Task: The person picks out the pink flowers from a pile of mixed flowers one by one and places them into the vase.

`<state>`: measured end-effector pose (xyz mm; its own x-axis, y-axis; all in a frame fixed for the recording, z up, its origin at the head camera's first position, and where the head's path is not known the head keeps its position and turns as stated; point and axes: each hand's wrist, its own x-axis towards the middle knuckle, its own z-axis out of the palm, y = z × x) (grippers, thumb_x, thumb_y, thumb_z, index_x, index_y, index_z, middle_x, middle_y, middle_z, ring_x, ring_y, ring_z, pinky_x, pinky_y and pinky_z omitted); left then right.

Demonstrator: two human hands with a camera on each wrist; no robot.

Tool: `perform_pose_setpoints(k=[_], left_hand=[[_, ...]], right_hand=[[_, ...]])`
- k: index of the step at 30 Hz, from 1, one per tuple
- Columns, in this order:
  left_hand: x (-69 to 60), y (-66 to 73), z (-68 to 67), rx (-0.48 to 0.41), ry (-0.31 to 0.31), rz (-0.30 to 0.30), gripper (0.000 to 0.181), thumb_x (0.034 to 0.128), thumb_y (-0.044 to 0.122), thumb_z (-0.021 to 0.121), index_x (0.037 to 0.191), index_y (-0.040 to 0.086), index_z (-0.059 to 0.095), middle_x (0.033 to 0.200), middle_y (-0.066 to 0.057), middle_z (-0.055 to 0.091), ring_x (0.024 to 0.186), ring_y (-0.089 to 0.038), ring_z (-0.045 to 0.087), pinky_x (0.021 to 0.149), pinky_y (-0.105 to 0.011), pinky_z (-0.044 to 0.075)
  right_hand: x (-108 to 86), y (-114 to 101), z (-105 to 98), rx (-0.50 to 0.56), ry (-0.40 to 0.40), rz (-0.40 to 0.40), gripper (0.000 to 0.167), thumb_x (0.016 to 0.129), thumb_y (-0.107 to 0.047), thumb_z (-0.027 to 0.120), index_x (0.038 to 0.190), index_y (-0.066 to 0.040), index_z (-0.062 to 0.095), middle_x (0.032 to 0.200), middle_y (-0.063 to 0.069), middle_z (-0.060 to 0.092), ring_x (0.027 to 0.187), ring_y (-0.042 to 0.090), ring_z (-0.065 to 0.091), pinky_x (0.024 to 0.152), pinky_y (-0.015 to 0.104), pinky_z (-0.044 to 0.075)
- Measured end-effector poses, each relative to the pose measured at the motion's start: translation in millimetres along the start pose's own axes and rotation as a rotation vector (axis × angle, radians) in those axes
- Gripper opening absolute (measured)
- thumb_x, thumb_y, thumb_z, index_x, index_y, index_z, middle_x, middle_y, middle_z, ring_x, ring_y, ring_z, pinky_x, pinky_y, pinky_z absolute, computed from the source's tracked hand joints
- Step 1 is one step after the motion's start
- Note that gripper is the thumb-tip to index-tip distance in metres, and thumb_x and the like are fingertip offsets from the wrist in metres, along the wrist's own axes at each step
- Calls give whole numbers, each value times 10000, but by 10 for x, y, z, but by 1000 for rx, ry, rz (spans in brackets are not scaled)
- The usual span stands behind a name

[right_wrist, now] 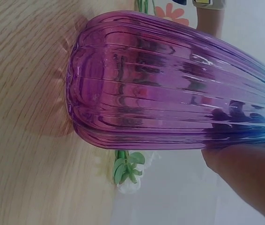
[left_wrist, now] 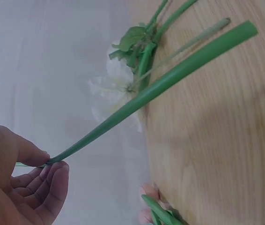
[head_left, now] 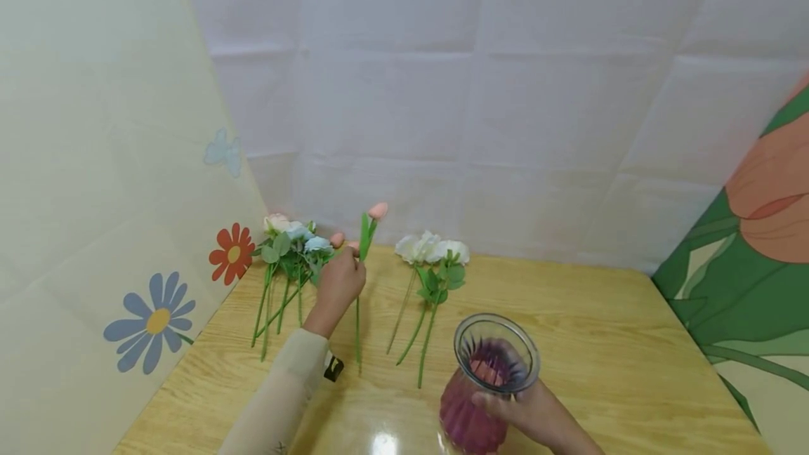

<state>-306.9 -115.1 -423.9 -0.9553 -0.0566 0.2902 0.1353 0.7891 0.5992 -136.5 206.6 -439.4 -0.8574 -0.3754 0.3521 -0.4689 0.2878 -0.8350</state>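
Note:
A pink tulip (head_left: pixel 378 211) stands upright above the table, its green stem (left_wrist: pixel 137 101) pinched between the thumb and fingers of my left hand (head_left: pixel 341 282). In the left wrist view that hand (left_wrist: pixel 27 180) holds the stem at the lower left. My right hand (head_left: pixel 537 413) grips the neck of a ribbed glass vase (head_left: pixel 474 413), purple below and bluish at the rim. The right wrist view shows the vase (right_wrist: pixel 137 84) with its base by the wood and my thumb (right_wrist: pixel 245 173) along its side.
Left of the tulip lies a bunch of blue and pale pink flowers (head_left: pixel 297 236) with other tulips. White flowers (head_left: pixel 423 248) lie between the tulip and the vase on the wooden table (head_left: pixel 607 343). Cloth-covered walls (head_left: pixel 379 104) stand behind and beside.

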Motion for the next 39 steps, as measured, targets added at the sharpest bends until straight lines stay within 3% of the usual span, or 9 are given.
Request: perform_pose_setpoints(k=[6, 12, 23, 31, 39], left_hand=[[-18, 147, -42, -19, 35, 35, 277, 1008, 156, 568, 1233, 9, 633, 938, -79, 708, 677, -178, 629, 556, -328, 501], [-50, 317, -100, -34, 68, 86, 272, 1009, 150, 581, 1237, 12, 634, 923, -84, 704, 620, -156, 587, 509, -305, 467], [-61, 535, -200, -72, 116, 163, 253, 1003, 133, 590, 1215, 4, 640, 913, -89, 699, 591, -142, 561, 513, -301, 455], [-88, 687, -282, -99, 183, 226, 249, 975, 133, 644, 1193, 12, 657, 902, -61, 706, 651, -153, 616, 546, -306, 482], [-114, 864, -404, -130, 194, 294, 247, 984, 132, 643, 1204, 20, 647, 896, -52, 703, 665, -139, 643, 519, -282, 489]], right_hand=[[-2, 1, 7, -8, 4, 12, 637, 824, -29, 790, 1367, 33, 464, 1270, 178, 606, 1182, -4, 560, 968, 222, 474], [-3, 1, 7, 22, -10, 44, 650, 838, -37, 782, 1390, 29, 446, 1295, 194, 598, 1190, 23, 567, 962, 234, 481], [2, 15, 6, 22, -13, 26, 646, 839, -32, 777, 1384, 44, 439, 1293, 193, 586, 1194, 1, 549, 966, 221, 473], [-1, -7, 12, 21, -3, 30, 644, 834, -33, 784, 1374, 59, 446, 1283, 201, 593, 1182, -4, 555, 962, 221, 475], [-6, -16, 17, 13, 5, 53, 656, 832, -46, 790, 1375, 71, 443, 1290, 202, 594, 1182, -21, 544, 965, 206, 456]])
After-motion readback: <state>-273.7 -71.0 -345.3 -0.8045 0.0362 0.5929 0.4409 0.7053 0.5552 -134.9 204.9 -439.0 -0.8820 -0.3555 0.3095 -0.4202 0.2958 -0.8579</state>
